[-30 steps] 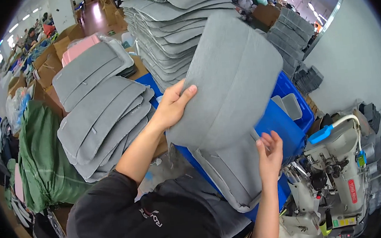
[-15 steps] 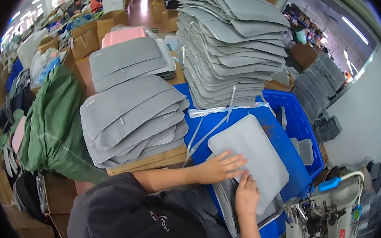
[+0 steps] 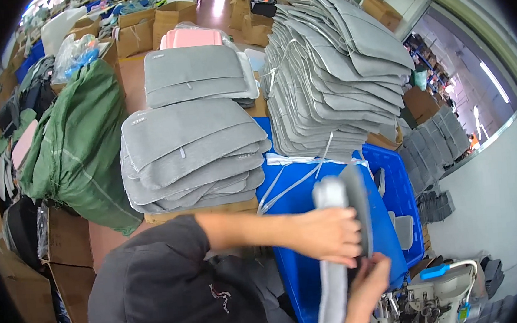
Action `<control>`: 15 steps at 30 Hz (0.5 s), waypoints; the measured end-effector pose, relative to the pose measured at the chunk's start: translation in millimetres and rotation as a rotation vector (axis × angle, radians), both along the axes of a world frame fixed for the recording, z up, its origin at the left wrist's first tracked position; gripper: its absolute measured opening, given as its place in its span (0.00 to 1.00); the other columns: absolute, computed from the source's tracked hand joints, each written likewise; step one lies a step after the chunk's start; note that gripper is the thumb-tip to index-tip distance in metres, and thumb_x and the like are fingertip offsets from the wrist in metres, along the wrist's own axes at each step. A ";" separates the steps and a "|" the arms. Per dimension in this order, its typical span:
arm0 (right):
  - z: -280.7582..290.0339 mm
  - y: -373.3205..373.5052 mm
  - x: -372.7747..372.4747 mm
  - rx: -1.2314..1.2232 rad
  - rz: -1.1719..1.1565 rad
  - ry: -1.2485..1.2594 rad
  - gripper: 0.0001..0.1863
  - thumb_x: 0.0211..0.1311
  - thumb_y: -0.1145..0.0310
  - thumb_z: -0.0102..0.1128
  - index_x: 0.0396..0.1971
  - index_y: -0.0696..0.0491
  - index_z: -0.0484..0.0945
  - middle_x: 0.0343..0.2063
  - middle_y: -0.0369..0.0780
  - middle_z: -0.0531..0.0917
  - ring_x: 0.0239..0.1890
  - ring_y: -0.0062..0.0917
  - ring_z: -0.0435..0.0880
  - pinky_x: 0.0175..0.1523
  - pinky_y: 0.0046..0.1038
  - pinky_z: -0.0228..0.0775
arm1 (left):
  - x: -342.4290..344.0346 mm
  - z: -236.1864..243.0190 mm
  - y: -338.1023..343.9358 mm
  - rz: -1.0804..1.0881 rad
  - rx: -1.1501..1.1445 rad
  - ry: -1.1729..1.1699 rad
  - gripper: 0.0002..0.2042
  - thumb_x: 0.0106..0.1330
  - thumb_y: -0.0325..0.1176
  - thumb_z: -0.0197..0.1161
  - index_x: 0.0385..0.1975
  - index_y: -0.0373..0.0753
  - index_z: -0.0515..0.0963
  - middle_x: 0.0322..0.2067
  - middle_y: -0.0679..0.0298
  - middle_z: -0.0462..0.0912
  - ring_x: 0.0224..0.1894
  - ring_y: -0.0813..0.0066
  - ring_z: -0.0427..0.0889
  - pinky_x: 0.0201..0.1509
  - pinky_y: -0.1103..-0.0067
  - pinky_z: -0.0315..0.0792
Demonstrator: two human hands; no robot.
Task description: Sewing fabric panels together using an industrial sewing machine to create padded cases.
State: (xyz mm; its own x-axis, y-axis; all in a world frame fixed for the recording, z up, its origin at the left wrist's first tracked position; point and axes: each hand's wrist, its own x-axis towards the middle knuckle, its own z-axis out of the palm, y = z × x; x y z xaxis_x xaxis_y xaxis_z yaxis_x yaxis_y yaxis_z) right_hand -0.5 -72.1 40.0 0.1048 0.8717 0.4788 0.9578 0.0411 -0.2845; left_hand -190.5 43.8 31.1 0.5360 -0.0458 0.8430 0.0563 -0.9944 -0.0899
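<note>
My left hand [image 3: 334, 234] reaches across from the left, its fingers wrapped over upright grey padded pieces: a pale, white-looking one [image 3: 333, 295] and a darker grey panel [image 3: 356, 190], both blurred by motion. Lower right, my right hand [image 3: 374, 277] has its fingers closed on the lower edge of the darker piece. These pieces stand over a blue board [image 3: 291, 195]. Just behind and left are piled grey sleeve-shaped panels with zipper pulls [image 3: 189, 130], and at the back right a tall, leaning stack of grey pieces [image 3: 332, 89].
A blue crate [image 3: 410, 201] stands right of the board, above an industrial sewing machine [image 3: 431, 306]. A bulky green sack [image 3: 75, 145] lies left, with cardboard boxes [image 3: 136, 34] and a pink item [image 3: 191, 38] behind. A white wall [image 3: 487, 216] borders the right.
A second ago my left hand held a grey panel raised; half a second ago both hands lay on it on the board. Now the pieces are turned upright, with both hands closed on them.
</note>
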 end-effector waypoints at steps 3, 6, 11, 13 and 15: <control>57.2 -20.8 -12.2 0.082 0.053 0.260 0.05 0.63 0.80 0.57 0.37 0.61 0.71 0.32 0.44 0.78 0.33 0.29 0.79 0.39 0.28 0.73 | -1.0 86.1 1.8 -0.106 0.154 -0.081 0.15 0.63 0.48 0.62 0.23 0.46 0.70 0.22 0.70 0.67 0.30 0.71 0.70 0.37 0.73 0.62; 68.8 -36.8 -16.0 0.104 0.157 0.368 0.07 0.64 0.73 0.58 0.38 0.60 0.73 0.31 0.44 0.79 0.32 0.31 0.78 0.41 0.30 0.72 | 13.1 110.9 6.1 -0.208 0.149 0.090 0.14 0.62 0.47 0.62 0.23 0.44 0.72 0.25 0.68 0.70 0.32 0.68 0.72 0.38 0.72 0.63; 21.2 -50.3 -4.9 0.033 0.110 0.643 0.05 0.60 0.83 0.54 0.30 0.60 0.68 0.23 0.36 0.69 0.23 0.16 0.64 0.28 0.20 0.58 | 58.8 68.1 25.1 -0.435 -0.090 0.302 0.14 0.62 0.45 0.63 0.25 0.41 0.73 0.38 0.64 0.75 0.35 0.64 0.74 0.43 0.70 0.65; 17.9 -50.4 -7.2 -0.024 0.022 0.723 0.04 0.62 0.81 0.56 0.30 0.59 0.70 0.19 0.32 0.68 0.22 0.13 0.62 0.26 0.19 0.57 | 67.5 58.7 31.4 -0.454 -0.165 0.323 0.14 0.62 0.44 0.64 0.27 0.39 0.74 0.44 0.63 0.77 0.37 0.64 0.75 0.46 0.69 0.65; 9.7 -53.5 -0.9 0.024 0.001 0.863 0.03 0.64 0.80 0.57 0.34 0.59 0.73 0.20 0.28 0.70 0.22 0.08 0.62 0.25 0.16 0.54 | 82.7 59.1 33.4 -0.486 -0.180 0.343 0.13 0.63 0.43 0.64 0.27 0.39 0.75 0.41 0.65 0.79 0.37 0.65 0.76 0.46 0.70 0.65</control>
